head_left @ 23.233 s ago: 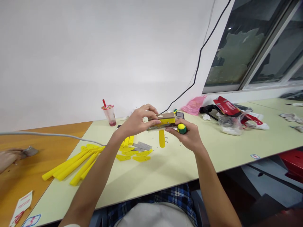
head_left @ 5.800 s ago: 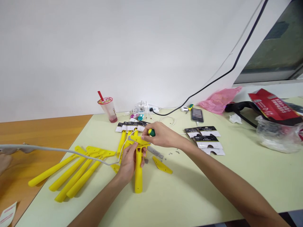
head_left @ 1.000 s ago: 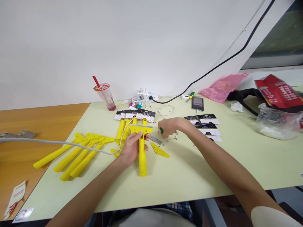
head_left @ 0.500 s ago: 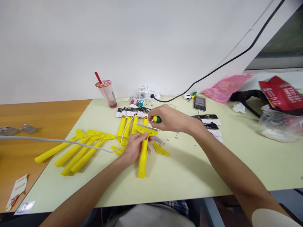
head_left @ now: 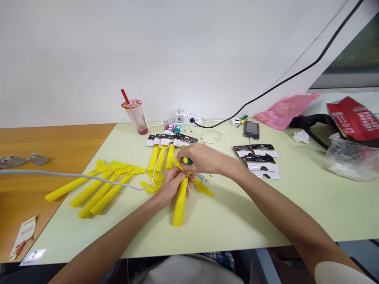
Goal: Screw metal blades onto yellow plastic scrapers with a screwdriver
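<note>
My left hand (head_left: 169,188) is closed around the neck of a yellow scraper (head_left: 179,206), whose handle points toward me. My right hand (head_left: 204,157) grips a screwdriver (head_left: 187,161) with a green and yellow handle, right over the scraper's head. The screwdriver's shaft and most of the scraper's head are hidden by the fingers. A loose yellow head piece (head_left: 205,188) lies just right of the scraper, and more yellow pieces (head_left: 150,187) lie left of my left hand. Small metal bits (head_left: 201,177) are beside the right hand.
Several yellow scraper bodies (head_left: 102,195) lie at left, under a grey cable (head_left: 74,174). Behind my hands are yellow handles with black-and-white cards (head_left: 185,139). More cards (head_left: 262,162) lie right. A tilted drink cup (head_left: 135,116), phone (head_left: 251,130) and pink bag (head_left: 286,112) are farther back.
My right hand has come down and left with the screwdriver onto the scraper's head, covering the blade seen before. The scraper has tilted slightly in my left hand.
</note>
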The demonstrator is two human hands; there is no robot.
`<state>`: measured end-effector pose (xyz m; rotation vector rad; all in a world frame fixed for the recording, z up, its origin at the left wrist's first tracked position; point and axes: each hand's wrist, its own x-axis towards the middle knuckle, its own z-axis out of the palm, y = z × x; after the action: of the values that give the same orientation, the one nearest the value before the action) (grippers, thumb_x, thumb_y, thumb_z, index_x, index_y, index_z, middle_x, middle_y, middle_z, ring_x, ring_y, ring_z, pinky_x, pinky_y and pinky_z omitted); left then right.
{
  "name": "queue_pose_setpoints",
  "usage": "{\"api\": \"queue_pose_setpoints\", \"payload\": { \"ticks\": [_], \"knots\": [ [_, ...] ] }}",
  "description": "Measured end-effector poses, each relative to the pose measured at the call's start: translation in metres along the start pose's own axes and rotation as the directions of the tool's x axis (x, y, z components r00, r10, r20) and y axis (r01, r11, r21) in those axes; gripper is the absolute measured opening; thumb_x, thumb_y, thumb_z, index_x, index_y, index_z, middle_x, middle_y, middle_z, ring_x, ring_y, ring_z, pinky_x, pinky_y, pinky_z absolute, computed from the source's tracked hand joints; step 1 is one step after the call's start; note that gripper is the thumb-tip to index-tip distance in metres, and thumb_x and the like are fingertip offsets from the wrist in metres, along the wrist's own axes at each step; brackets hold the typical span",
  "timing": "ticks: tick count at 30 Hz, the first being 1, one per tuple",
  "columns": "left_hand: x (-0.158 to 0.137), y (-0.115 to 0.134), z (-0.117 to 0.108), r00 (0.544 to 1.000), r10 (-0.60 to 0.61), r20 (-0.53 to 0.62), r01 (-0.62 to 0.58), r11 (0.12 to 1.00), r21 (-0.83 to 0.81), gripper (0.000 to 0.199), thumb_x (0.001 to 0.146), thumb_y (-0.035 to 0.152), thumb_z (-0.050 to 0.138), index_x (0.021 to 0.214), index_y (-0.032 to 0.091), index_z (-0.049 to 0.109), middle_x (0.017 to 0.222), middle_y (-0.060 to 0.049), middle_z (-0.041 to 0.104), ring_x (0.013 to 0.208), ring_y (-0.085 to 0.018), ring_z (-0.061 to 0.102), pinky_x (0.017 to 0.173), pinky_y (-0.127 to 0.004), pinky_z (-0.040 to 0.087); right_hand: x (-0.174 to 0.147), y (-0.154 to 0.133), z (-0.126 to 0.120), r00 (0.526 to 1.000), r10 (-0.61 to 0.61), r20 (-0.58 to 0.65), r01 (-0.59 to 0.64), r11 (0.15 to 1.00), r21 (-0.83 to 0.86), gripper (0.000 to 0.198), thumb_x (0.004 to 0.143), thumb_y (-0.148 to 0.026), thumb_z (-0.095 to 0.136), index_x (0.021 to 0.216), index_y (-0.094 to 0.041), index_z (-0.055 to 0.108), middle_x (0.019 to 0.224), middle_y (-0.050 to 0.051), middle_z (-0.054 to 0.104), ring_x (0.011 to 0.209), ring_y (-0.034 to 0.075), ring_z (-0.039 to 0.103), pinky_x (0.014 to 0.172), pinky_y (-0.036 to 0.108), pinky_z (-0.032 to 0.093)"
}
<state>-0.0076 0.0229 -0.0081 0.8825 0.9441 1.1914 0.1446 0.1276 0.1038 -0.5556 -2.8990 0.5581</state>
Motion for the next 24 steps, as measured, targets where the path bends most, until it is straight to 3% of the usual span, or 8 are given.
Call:
{"api": "queue_pose_setpoints", "payload": {
  "ticks": [9, 16, 24],
  "knots": [
    [-0.001, 0.003, 0.005, 0.999, -0.016, -0.028, 0.015, 1.0, -0.019, 0.049, 0.083, 0.06, 0.089, 0.091, 0.016, 0.068, 0.097, -0.011, 0.076, 0.058, -0.014, 0.065, 0.043, -0.027, 0.054, 0.0, -0.001, -0.002, 0.999, -0.022, 0.027, 0.021, 0.999, 0.048, 0.012, 0.094, -0.009, 0.066, 0.088, -0.018, 0.07, 0.09, 0.005, 0.073, 0.082, 0.018, 0.057, 0.076, 0.032, 0.034],
    [-0.001, -0.003, 0.0, 0.999, -0.036, -0.008, 0.036, 0.999, -0.024, 0.042, 0.09, 0.055, 0.085, 0.096, 0.018, 0.065, 0.092, -0.007, 0.074, 0.054, -0.013, 0.062, 0.043, -0.026, 0.052, 0.0, 0.011, 0.001, 0.997, 0.073, 0.037, -0.078, 0.98, 0.181, 0.005, 0.094, -0.018, 0.069, 0.092, -0.019, 0.073, 0.088, 0.001, 0.075, 0.071, 0.014, 0.055, 0.071, 0.029, 0.036],
    [0.001, -0.005, -0.002, 0.998, -0.059, -0.009, 0.058, 0.998, -0.02, 0.041, 0.092, 0.056, 0.084, 0.096, 0.019, 0.067, 0.077, -0.003, 0.071, 0.048, -0.012, 0.057, 0.043, -0.026, 0.049, 0.003, 0.023, 0.005, 0.991, 0.135, 0.022, -0.135, 0.938, 0.32, 0.01, 0.09, -0.026, 0.075, 0.095, -0.019, 0.071, 0.097, 0.002, 0.076, 0.08, 0.015, 0.061, 0.076, 0.028, 0.041]
  ]
}}
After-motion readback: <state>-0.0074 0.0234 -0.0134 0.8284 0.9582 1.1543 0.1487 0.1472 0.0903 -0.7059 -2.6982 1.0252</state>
